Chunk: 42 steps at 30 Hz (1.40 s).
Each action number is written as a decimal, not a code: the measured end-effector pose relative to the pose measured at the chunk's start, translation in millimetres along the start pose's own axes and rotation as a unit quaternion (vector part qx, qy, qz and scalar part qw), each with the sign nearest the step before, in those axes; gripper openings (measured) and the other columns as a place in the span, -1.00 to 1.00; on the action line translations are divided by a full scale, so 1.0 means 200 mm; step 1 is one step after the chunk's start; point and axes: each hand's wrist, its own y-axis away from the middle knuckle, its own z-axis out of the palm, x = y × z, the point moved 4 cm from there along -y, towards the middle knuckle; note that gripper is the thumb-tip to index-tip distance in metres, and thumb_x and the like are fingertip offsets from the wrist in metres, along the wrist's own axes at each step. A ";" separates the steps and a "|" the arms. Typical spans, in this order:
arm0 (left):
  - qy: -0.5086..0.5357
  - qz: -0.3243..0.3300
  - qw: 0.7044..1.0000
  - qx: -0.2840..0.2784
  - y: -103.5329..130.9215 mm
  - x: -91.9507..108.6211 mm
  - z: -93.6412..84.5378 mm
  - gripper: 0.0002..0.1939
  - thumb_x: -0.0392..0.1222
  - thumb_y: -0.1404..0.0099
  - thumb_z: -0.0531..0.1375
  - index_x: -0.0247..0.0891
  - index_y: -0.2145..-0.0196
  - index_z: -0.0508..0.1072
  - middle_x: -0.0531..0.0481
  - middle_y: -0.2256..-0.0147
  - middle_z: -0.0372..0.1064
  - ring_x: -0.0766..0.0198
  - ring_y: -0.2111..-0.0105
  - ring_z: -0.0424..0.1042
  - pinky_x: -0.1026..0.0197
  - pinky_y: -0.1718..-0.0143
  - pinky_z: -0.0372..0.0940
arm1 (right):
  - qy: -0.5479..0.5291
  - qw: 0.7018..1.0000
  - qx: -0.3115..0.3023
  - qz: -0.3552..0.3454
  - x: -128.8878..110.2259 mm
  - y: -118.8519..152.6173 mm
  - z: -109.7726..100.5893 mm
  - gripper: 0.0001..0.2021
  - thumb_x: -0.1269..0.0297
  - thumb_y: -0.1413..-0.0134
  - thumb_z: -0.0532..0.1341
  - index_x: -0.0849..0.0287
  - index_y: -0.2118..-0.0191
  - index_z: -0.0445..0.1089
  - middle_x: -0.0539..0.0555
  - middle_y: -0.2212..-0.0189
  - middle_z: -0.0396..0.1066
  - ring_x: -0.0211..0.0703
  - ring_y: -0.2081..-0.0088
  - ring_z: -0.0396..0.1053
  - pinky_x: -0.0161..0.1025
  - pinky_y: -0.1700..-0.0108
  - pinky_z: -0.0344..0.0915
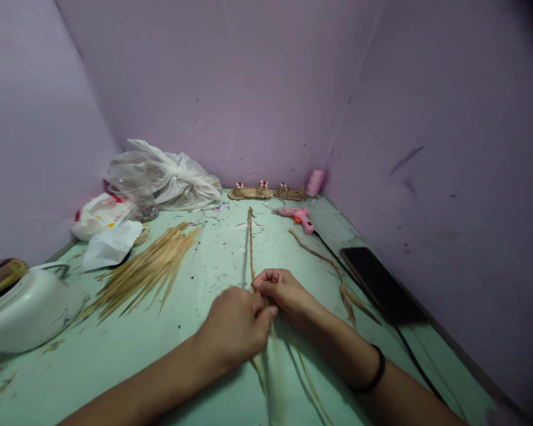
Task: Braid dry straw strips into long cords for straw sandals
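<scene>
Braid [251, 245] runs straight out over table [222, 260], right hand [284, 290] pinching its near end thumb-to-finger, left hand [237, 322] curled closed around loose strands [259, 374], probably to keep the weave tight.

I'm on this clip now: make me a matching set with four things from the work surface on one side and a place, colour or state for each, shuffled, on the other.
1. Braid
2. Glue gun
3. Dried strips
4. Phone

A. Black, lying flat at the far right
B. Spread out to the left of both hands
C. Pinched at its near end by the right hand
D. Pink, lying on its side

Pairs: 1-C, 2-D, 3-B, 4-A
</scene>
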 end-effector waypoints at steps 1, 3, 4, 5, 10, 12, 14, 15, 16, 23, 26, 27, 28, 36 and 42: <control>0.033 -0.019 0.999 0.024 -0.02 -0.01 -0.04 -0.76 -0.14 -0.03 0.09 -0.30 0.69 0.34 -0.01 0.69 0.22 0.36 0.64 0.15 0.30 0.56 -0.01 | -0.006 1.000 -0.013 0.003 0.00 0.00 0.00 -0.90 0.38 0.40 0.21 0.25 0.64 0.25 -0.08 0.76 0.20 -0.44 0.70 0.02 -0.39 0.62 -0.13; 0.126 -0.101 0.984 0.074 -0.06 -0.07 -0.11 -0.81 -0.13 -0.03 0.09 -0.30 0.56 0.39 0.01 0.64 0.28 0.39 0.64 0.18 0.33 0.59 0.02 | -0.016 0.999 -0.042 0.016 0.00 0.00 0.01 -0.89 0.37 0.39 0.21 0.25 0.62 0.26 -0.09 0.75 0.20 -0.45 0.71 0.02 -0.39 0.63 -0.15; 0.185 -0.158 0.969 0.049 -0.08 -0.10 -0.11 -0.81 -0.14 -0.01 0.10 -0.31 0.46 0.40 0.05 0.66 0.27 0.41 0.69 0.15 0.34 0.64 0.02 | -0.017 0.998 -0.054 0.021 0.00 0.00 0.01 -0.89 0.37 0.39 0.22 0.26 0.61 0.26 -0.09 0.75 0.20 -0.45 0.71 0.02 -0.39 0.64 -0.16; 0.241 -0.202 0.949 -0.004 -0.09 -0.13 -0.08 -0.78 -0.15 0.01 0.10 -0.33 0.40 0.39 0.08 0.69 0.25 0.42 0.74 0.13 0.35 0.69 0.00 | -0.018 0.998 -0.063 0.020 -0.01 0.01 0.02 -0.89 0.37 0.39 0.22 0.26 0.61 0.26 -0.09 0.74 0.22 -0.46 0.71 0.03 -0.40 0.64 -0.17; 0.350 -0.214 0.902 -0.135 -0.12 -0.18 0.02 -0.86 -0.22 0.10 0.11 -0.38 0.61 0.35 0.08 0.74 0.19 0.45 0.78 0.12 0.38 0.76 0.00 | -0.001 0.997 -0.072 0.005 -0.02 0.01 0.02 -0.85 0.39 0.41 0.22 0.25 0.55 0.26 -0.07 0.70 0.29 -0.46 0.70 0.06 -0.42 0.63 -0.13; 0.297 -0.211 0.924 -0.114 -0.12 -0.19 0.01 -0.89 -0.25 0.13 0.11 -0.36 0.67 0.33 0.11 0.80 0.11 0.46 0.82 0.05 0.37 0.79 -0.06 | 0.038 0.997 -0.065 -0.020 -0.01 0.00 0.02 -0.86 0.40 0.40 0.22 0.25 0.56 0.26 -0.07 0.69 0.30 -0.45 0.69 0.08 -0.43 0.62 -0.08; 0.248 -0.206 0.942 -0.096 -0.12 -0.17 0.00 -0.90 -0.28 0.16 0.10 -0.33 0.73 0.26 0.16 0.85 0.01 0.48 0.85 -0.04 0.37 0.80 -0.16 | 0.096 0.992 -0.054 -0.061 0.01 -0.02 0.01 -0.90 0.40 0.37 0.20 0.24 0.58 0.24 -0.05 0.69 0.31 -0.40 0.64 0.15 -0.42 0.58 0.01; 0.240 -0.203 0.945 -0.091 -0.12 -0.17 0.01 -0.89 -0.30 0.18 0.10 -0.32 0.76 0.22 0.18 0.86 -0.04 0.50 0.85 -0.09 0.37 0.80 -0.21 | 0.132 0.987 -0.044 -0.081 0.01 -0.02 0.00 -0.91 0.40 0.35 0.19 0.24 0.59 0.24 -0.03 0.68 0.32 -0.38 0.62 0.18 -0.41 0.55 0.05; 0.243 -0.200 0.945 -0.087 -0.12 -0.17 0.01 -0.86 -0.31 0.19 0.09 -0.30 0.78 0.18 0.19 0.87 -0.09 0.51 0.84 -0.12 0.37 0.79 -0.25 | 0.173 0.980 -0.028 -0.100 0.02 -0.03 -0.01 -0.92 0.39 0.33 0.19 0.24 0.60 0.25 -0.02 0.67 0.34 -0.35 0.60 0.21 -0.40 0.54 0.07; 0.264 -0.165 0.950 -0.040 -0.14 -0.23 0.10 -0.83 -0.29 0.18 0.08 -0.28 0.78 0.12 0.20 0.83 -0.13 0.52 0.76 -0.17 0.34 0.72 -0.29 | 0.423 0.890 0.092 -0.146 -0.05 0.06 -0.05 -0.86 0.29 0.23 0.16 0.24 0.57 0.41 0.06 0.61 0.40 -0.28 0.55 0.24 -0.36 0.53 0.06; 0.282 -0.184 0.941 -0.026 -0.11 -0.20 0.09 -0.84 -0.31 0.17 0.07 -0.29 0.79 0.12 0.19 0.83 -0.13 0.52 0.77 -0.17 0.34 0.72 -0.28 | 0.427 0.893 0.086 -0.113 -0.07 0.11 -0.04 -0.78 0.19 0.24 0.19 0.27 0.59 0.41 0.07 0.66 0.37 -0.29 0.60 0.19 -0.37 0.59 0.02; 0.294 -0.200 0.934 -0.023 -0.10 -0.18 0.08 -0.83 -0.31 0.17 0.06 -0.28 0.79 0.11 0.20 0.83 -0.14 0.52 0.77 -0.16 0.34 0.72 -0.28 | 0.424 0.895 0.075 -0.119 -0.07 0.12 -0.03 -0.77 0.18 0.23 0.18 0.28 0.59 0.41 0.06 0.67 0.36 -0.29 0.61 0.19 -0.37 0.60 0.01; 0.309 -0.215 0.926 -0.020 -0.09 -0.17 0.07 -0.82 -0.32 0.17 0.05 -0.27 0.79 0.08 0.20 0.83 -0.15 0.52 0.78 -0.16 0.34 0.73 -0.28 | 0.425 0.893 0.063 -0.137 -0.08 0.13 -0.02 -0.77 0.19 0.21 0.17 0.29 0.58 0.41 0.06 0.67 0.36 -0.30 0.61 0.19 -0.38 0.60 0.00; 0.333 -0.198 0.922 -0.012 -0.07 -0.17 0.07 -0.88 -0.31 0.15 0.05 -0.31 0.77 0.20 0.19 0.83 -0.09 0.51 0.78 -0.13 0.35 0.71 -0.25 | 0.521 0.792 0.021 -0.317 -0.08 0.19 0.06 -0.83 0.43 0.16 0.08 0.21 0.58 0.42 0.03 0.62 0.40 -0.30 0.57 0.24 -0.38 0.51 0.04; 0.361 -0.166 0.918 -0.003 -0.09 -0.18 0.04 -0.92 -0.29 0.18 0.13 -0.34 0.73 0.29 0.18 0.83 -0.02 0.51 0.76 -0.08 0.36 0.70 -0.18 | 0.401 0.869 0.054 -0.283 -0.13 0.15 -0.02 -0.82 0.24 0.10 0.12 0.20 0.51 0.42 0.05 0.57 0.41 -0.26 0.51 0.28 -0.34 0.44 0.12</control>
